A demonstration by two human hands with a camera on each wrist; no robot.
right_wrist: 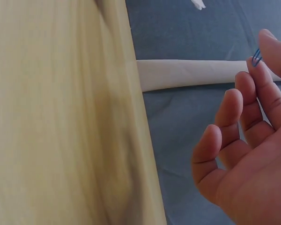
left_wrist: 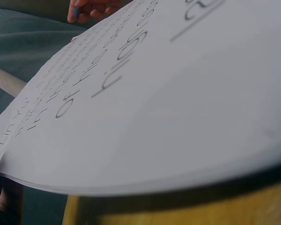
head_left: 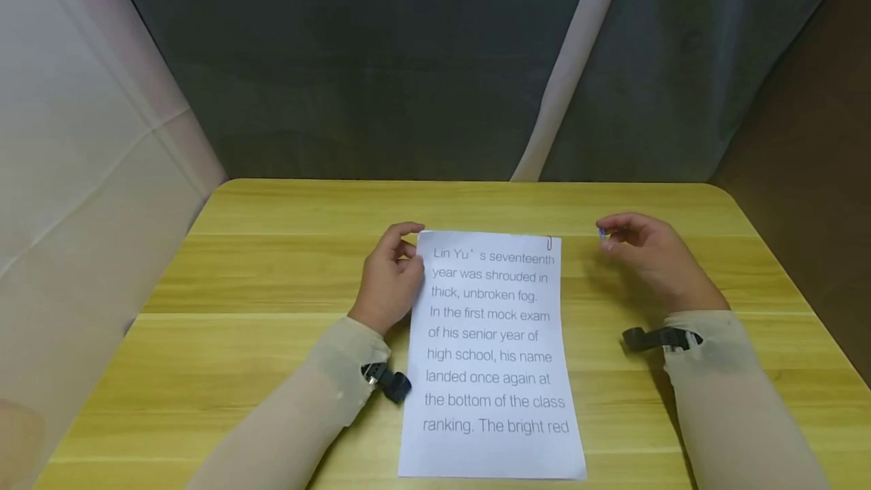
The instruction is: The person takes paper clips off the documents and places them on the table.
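Note:
A stack of white printed sheets (head_left: 493, 354) lies on the yellow wooden table (head_left: 272, 286), its text facing me. My left hand (head_left: 391, 278) pinches the stack's top left corner, thumb on top. In the left wrist view the sheets (left_wrist: 168, 117) are lifted slightly off the table, with my fingers (left_wrist: 4, 199) under the corner. A small reddish paper clip (head_left: 548, 242) sits on the top right corner. To the right of that corner my right hand (head_left: 646, 252) hovers above the table. It pinches a blue paper clip (head_left: 602, 233) (right_wrist: 256, 57) between thumb and forefinger.
A grey-blue curtain (head_left: 381, 59) hangs behind the table's far edge, crossed by a pale strip (head_left: 571, 66). A white fabric wall (head_left: 75, 142) stands at the left and a brown surface (head_left: 816, 172) at the right. Black camera straps sit on both wrists.

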